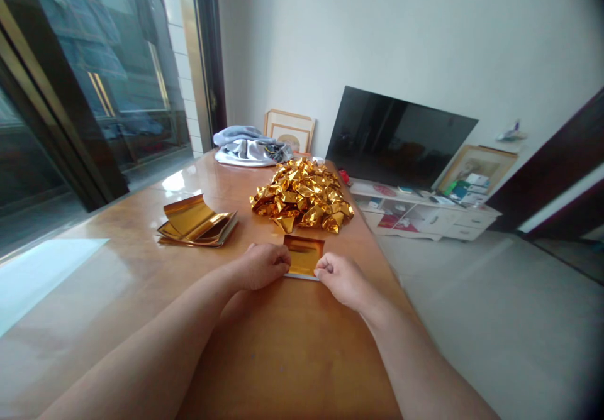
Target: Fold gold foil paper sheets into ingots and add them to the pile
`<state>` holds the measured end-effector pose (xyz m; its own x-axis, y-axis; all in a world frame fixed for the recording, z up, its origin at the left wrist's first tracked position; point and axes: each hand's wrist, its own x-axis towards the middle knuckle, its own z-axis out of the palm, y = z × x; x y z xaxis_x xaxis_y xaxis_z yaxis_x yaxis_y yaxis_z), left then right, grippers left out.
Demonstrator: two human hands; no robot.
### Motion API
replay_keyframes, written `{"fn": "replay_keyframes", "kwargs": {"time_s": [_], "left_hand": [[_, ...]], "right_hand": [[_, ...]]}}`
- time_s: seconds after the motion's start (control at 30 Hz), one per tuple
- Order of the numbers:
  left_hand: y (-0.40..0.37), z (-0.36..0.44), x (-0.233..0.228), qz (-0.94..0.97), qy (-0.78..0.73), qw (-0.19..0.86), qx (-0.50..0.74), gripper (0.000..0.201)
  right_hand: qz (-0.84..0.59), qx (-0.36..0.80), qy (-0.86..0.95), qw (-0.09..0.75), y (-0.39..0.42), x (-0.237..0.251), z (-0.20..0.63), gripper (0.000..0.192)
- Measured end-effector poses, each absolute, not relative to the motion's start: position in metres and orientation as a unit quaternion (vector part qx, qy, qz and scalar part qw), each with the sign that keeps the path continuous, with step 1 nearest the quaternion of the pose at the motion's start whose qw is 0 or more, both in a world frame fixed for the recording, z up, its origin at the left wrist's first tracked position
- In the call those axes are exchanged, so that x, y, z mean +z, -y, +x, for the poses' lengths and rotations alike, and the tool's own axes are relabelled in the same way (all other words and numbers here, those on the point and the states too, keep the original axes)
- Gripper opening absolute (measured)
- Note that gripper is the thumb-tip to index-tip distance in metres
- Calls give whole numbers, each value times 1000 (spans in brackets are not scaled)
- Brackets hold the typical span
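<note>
gold foil sheet (303, 255) lies flat on the desk (283, 357), pinched at its near corners by the left hand (262, 266) and right hand (342, 278). uneven pressure could crease it crooked. farther off sits a folded gold pile (302, 203).

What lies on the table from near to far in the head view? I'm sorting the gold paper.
Gold sheet pinched by left hand and right hand → heap of folded gold pieces → bundled cloth.
</note>
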<state>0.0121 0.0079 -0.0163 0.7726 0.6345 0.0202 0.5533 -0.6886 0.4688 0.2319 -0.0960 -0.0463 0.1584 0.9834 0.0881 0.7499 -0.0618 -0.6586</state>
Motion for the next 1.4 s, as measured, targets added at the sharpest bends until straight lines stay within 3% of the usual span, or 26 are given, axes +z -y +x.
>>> {"fn": "replay_keyframes", "kwargs": {"time_s": [0.33,1.07,1.4], "left_hand": [[-2,16,-13,929,-320,170,81,17],[-8,13,-19,936,-271,188,126,16],[4,14,-7,954,-234,131,133,30]], "right_hand": [[-712,149,629,274,99,-45,229,7],[-711,109,652,240,105,-31,219,9],[-704,113,662,232,105,-32,220,6]]}}
